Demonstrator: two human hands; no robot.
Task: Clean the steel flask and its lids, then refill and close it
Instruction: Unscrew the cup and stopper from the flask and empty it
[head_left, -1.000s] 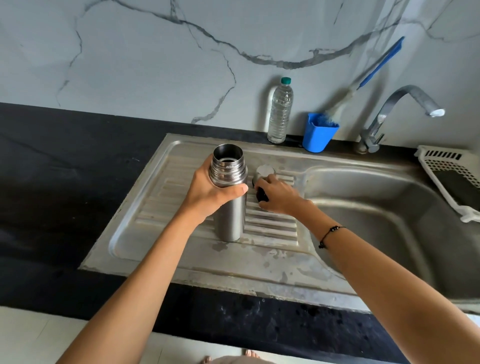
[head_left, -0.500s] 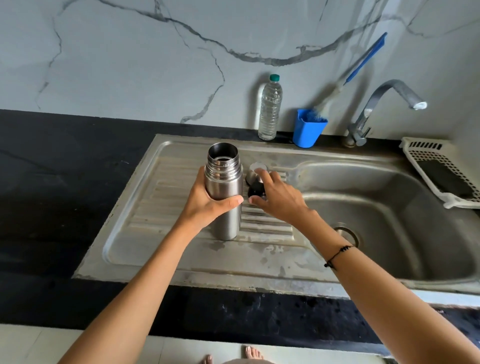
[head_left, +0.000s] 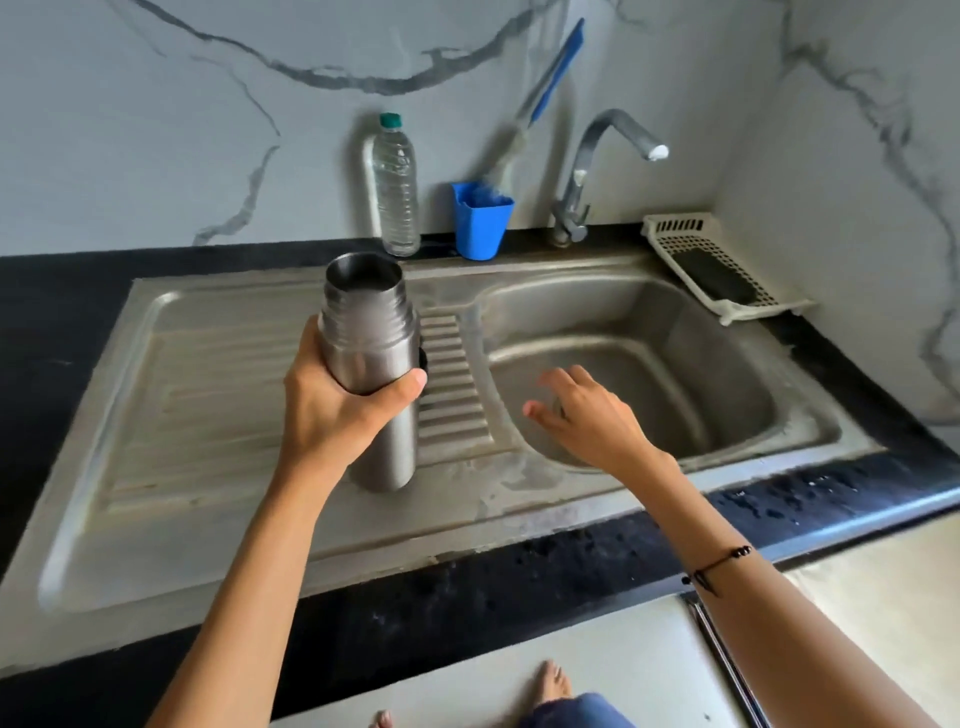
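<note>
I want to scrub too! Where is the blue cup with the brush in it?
The blue cup stands at the back of the counter against the wall, between the water bottle on its left and the tap on its right.

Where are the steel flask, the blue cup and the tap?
steel flask (head_left: 382, 415): head view, bare body below the thumb.
blue cup (head_left: 480, 228): head view, front wall.
tap (head_left: 605, 127): head view, curved spout.

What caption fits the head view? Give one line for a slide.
Left hand grips the open steel flask over the drainboard; right hand hovers open above the sink.
</note>
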